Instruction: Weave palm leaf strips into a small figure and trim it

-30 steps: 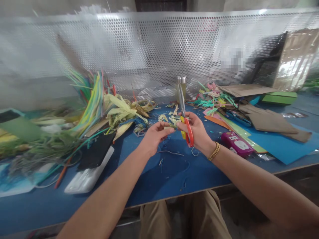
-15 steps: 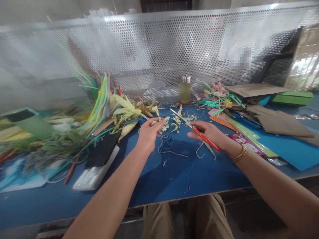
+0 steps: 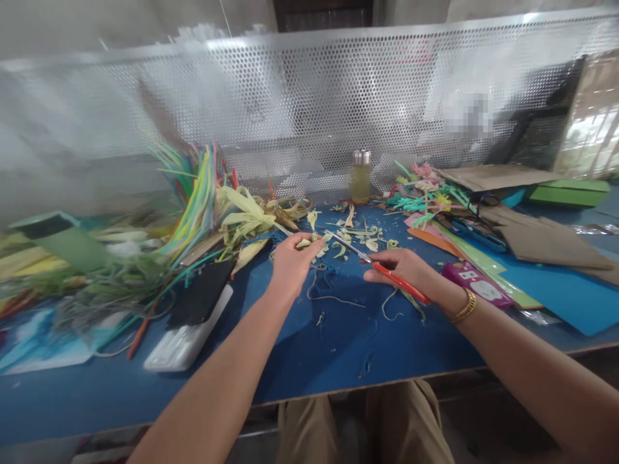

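My left hand (image 3: 290, 264) pinches a small pale green piece of corn husk (image 3: 312, 219) between thumb and fingertips, with part of it sticking up above them. In my right hand (image 3: 409, 265) is a pair of red-handled scissors (image 3: 399, 281), whose fingers close round the handles. The blades point left toward the pinched piece and look nearly closed; I cannot tell whether they touch it. Curled husk scraps (image 3: 371, 245) lie scattered on the blue table (image 3: 309, 348) behind and below the blades. A bunch of corn husks (image 3: 249, 209) lies left of my left hand.
Left stand colourful strips (image 3: 198, 200), a green container (image 3: 62, 241) and a black phone (image 3: 200, 293) on a white case (image 3: 188, 338). A lidded bottle (image 3: 360, 177) stands at the back by the perforated metal screen (image 3: 338, 84). Coloured paper (image 3: 565, 290), cardboard (image 3: 546, 235) and a purple object (image 3: 476, 283) lie right.
The scissors have shifted slightly down and left, and their blades lie closer to my left hand. The held husk piece now stands up more above my left fingers. The view has tilted slightly.
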`<state>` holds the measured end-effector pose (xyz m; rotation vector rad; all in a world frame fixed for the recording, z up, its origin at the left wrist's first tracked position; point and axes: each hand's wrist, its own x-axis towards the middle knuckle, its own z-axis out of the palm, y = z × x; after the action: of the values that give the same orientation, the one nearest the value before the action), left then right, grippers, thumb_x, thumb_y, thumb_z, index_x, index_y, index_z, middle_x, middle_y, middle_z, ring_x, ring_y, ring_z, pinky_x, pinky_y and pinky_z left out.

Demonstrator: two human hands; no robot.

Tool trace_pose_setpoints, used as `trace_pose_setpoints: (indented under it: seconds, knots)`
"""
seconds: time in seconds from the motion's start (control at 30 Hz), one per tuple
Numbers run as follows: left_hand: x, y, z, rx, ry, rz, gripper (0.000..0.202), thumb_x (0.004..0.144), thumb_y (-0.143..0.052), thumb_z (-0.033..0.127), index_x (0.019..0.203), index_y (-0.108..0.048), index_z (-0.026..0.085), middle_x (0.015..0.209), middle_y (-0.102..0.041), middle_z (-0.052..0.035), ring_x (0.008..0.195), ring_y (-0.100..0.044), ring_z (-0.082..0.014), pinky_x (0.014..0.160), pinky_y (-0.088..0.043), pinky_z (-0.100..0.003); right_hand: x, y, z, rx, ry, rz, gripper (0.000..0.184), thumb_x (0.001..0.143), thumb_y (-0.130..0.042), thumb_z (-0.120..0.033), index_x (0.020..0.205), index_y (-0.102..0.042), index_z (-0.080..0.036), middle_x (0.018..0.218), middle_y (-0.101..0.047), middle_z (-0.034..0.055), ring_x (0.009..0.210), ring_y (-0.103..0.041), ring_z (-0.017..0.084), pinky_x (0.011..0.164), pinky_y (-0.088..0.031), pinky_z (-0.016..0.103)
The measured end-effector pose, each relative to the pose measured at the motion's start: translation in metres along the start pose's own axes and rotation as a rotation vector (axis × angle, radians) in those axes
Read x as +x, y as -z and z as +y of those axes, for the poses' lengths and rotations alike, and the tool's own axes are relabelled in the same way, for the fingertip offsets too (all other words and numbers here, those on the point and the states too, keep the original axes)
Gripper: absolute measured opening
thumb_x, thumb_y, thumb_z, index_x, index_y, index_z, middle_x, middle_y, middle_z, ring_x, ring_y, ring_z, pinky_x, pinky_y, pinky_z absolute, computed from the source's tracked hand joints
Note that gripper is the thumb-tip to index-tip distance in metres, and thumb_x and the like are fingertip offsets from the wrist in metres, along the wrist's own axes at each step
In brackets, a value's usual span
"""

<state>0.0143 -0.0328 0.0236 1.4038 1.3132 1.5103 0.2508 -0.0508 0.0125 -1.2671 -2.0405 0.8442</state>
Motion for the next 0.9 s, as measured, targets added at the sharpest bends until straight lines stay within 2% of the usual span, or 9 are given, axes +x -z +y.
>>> trace_pose_setpoints:
  seconds: [0.17,0.3,0.47,0.9]
  knots:
    - [-0.0015,-0.0006,0.0003,0.018,-0.001,-0.018,0.027,0.062,-0.077,0.038,0.077,-0.071,0.017,0.063,-0.06,0.0017,0.055,-0.045,-0.0096,0.055,-0.033,-0.023,0.0002,-0.0001,0.0004,0.021,-0.008,-0.021,0.045,0.069,-0.069,-0.058,0.089,-0.074,-0.017,0.067,-0.054,-0.0001,0.057,-0.04,0.01,0.051,-0.03,0.024]
    - [-0.0018,-0.0005,0.0003,0.013,0.005,-0.02,0.026,0.062,-0.078,0.037,0.077,-0.071,0.018,0.063,-0.06,0.0015,0.055,-0.045,-0.0097,0.056,-0.034,-0.023,-0.0005,0.0004,-0.0012,0.034,0.003,-0.03,0.043,0.07,-0.069,-0.055,0.09,-0.073,-0.018,0.066,-0.053,-0.0001,0.057,-0.039,0.011,0.051,-0.03,0.025]
    - [-0.0017,-0.0003,0.0002,0.005,0.008,-0.018,0.027,0.061,-0.078,0.037,0.077,-0.072,0.017,0.067,-0.063,-0.0002,0.057,-0.048,-0.0108,0.057,-0.035,-0.024,0.0006,0.0005,-0.0005,0.037,0.0,-0.048,0.043,0.069,-0.069,-0.056,0.089,-0.073,-0.018,0.063,-0.05,-0.0014,0.056,-0.037,0.01,0.05,-0.029,0.024]
    - [-0.0014,0.0004,0.0004,0.014,0.02,-0.029,0.027,0.061,-0.078,0.037,0.078,-0.072,0.017,0.062,-0.059,0.0016,0.053,-0.043,-0.009,0.053,-0.031,-0.023,0.0011,0.0009,0.0002,0.055,-0.009,-0.058,0.045,0.068,-0.069,-0.059,0.084,-0.072,-0.017,0.058,-0.047,-0.0027,0.051,-0.035,0.008,0.047,-0.025,0.024]
